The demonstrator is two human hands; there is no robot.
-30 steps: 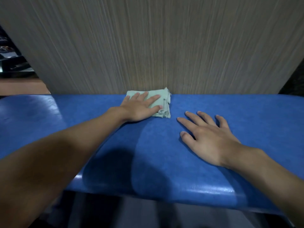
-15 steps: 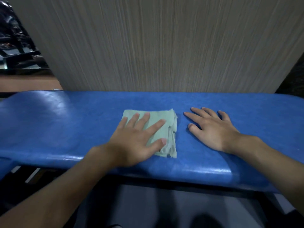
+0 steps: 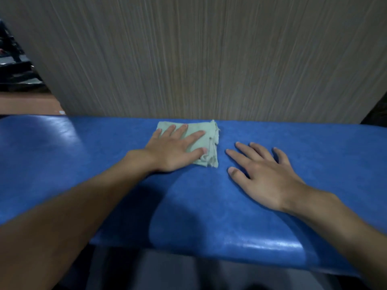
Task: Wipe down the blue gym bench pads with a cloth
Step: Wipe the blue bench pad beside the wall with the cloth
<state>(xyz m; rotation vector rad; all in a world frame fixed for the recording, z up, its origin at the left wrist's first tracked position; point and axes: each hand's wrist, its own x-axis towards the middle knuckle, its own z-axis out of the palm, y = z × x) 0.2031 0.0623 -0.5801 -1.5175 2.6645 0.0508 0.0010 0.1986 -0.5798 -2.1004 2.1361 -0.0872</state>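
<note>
presses left grip [image 3: 169, 151] flat on folded green cloth [image 3: 211, 139], fingers straight. cloth at upper edge of blue surface [image 3: 314, 164], centre of frame. rests right grip [image 3: 266, 176] flat and empty on bare blue just right of cloth, fingers spread. grained panel [image 3: 209, 59] behind.

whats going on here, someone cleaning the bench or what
A person is wiping a blue bench pad. Their left hand presses flat on a folded pale green cloth near the pad's far edge, by the wood-grain wall. The right hand rests open on the bare pad beside it, not touching the cloth.
</note>
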